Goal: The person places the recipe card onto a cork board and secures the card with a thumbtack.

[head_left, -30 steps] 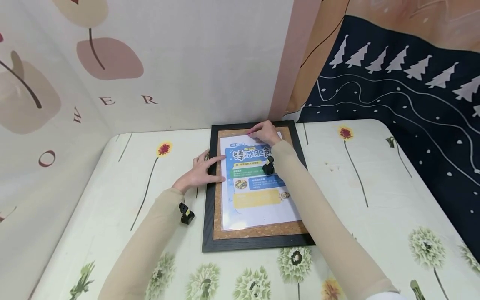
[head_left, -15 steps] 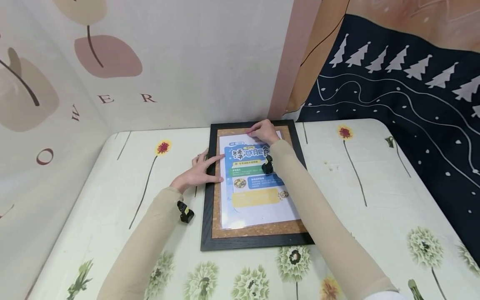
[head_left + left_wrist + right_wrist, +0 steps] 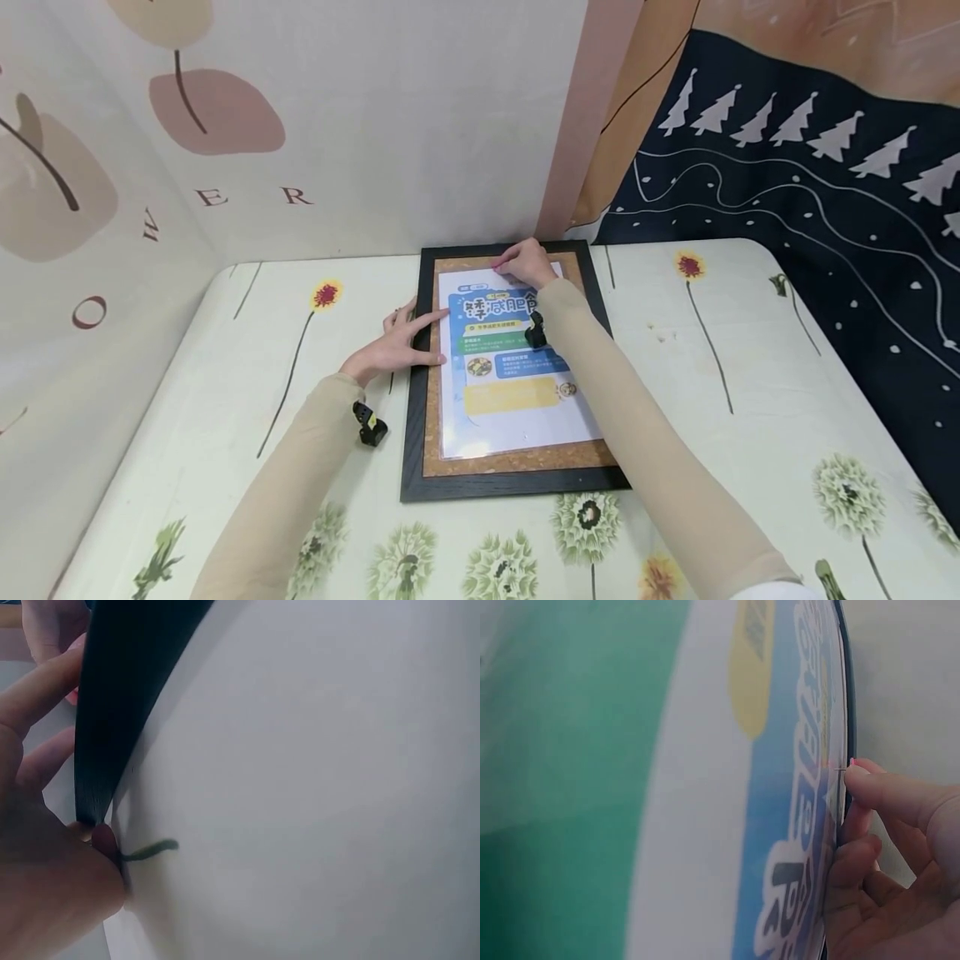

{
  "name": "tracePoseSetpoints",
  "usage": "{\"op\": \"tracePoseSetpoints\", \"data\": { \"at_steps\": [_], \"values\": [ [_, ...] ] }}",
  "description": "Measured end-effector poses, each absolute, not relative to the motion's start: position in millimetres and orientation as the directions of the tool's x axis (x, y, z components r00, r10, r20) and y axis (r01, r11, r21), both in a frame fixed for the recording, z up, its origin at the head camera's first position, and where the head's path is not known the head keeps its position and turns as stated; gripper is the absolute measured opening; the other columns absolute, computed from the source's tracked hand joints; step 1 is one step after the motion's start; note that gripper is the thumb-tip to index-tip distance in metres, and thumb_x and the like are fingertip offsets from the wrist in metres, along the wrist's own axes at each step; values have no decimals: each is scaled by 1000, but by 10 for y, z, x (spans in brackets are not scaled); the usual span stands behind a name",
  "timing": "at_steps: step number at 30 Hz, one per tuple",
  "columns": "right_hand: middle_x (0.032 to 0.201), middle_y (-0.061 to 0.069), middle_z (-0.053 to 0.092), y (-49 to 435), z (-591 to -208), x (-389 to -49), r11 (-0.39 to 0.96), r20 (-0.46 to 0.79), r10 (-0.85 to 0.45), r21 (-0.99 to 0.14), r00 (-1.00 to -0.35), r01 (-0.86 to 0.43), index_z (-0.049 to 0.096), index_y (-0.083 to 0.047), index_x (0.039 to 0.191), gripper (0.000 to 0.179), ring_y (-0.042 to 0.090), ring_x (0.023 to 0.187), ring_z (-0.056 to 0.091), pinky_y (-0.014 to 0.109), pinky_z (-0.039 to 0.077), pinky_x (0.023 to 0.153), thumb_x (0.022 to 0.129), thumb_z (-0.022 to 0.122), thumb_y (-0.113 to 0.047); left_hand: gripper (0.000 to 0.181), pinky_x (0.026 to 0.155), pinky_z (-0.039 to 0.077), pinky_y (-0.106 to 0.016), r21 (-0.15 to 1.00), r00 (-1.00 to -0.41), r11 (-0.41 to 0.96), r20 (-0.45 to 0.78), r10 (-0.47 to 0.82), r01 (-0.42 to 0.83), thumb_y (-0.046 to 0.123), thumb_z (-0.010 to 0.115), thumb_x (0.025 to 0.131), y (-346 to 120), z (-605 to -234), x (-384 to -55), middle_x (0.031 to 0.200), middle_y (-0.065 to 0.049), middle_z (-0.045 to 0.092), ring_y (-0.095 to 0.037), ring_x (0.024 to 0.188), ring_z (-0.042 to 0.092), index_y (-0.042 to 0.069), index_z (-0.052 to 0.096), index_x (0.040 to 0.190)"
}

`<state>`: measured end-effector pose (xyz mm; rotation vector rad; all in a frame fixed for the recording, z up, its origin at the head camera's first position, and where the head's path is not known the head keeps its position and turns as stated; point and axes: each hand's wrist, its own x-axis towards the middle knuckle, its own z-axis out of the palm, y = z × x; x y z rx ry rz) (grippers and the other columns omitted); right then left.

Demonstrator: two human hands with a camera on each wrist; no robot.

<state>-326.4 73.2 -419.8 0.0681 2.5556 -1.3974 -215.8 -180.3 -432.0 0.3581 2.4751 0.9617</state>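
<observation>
A black-framed cork board [image 3: 525, 462] lies on the table, and a laminated poster [image 3: 487, 437] with blue, green and yellow print covers most of the cork. At the poster's top edge my right hand [image 3: 529, 263] pinches a pink push pin [image 3: 497, 265]. In the right wrist view a length of the pin's thin needle [image 3: 840, 769] shows between fingertips and poster. My left hand [image 3: 392, 343] lies spread across the frame's left side [image 3: 417, 417], thumb and forefinger reaching the poster's left edge. Its other fingers are beside the frame's outer edge, partly hidden. The right forearm covers the poster's right side.
A flower-printed cloth [image 3: 345, 500] covers the table around the board. Behind the board rises a pale wall hanging [image 3: 450, 125]; a dark one with white trees [image 3: 787, 183] hangs at the right. Small black cameras [image 3: 371, 425] sit at both wrists.
The view has shifted very slightly. Both hands keep their places, the right at the poster's top with the push pin, the left on the frame's side.
</observation>
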Motion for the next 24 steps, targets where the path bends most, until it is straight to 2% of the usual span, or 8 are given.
{"op": "tracePoseSetpoints", "data": {
  "at_steps": [10,24],
  "values": [
    [105,4,66,739,-4285,-3292,530,-215,-53,-834,-975,155,77,-11,99,13,20,93,58,28,48,77,88,73,-14,80,100,9,-73,701,-856,711,-332,396,57,34,75,85,-1836,-4327,-2160,159,-14,-15,-42,139,-15,26,32,152],
    [112,2,64,777,-4288,-3253,527,-198,-69,-840,-978,133,75,-15,106,17,19,99,56,30,46,82,91,70,-21,80,100,9,-73,701,-856,710,-328,399,62,34,74,85,-1815,-4309,-2143,159,-14,-15,-41,139,-15,27,31,153]
  ]
}}
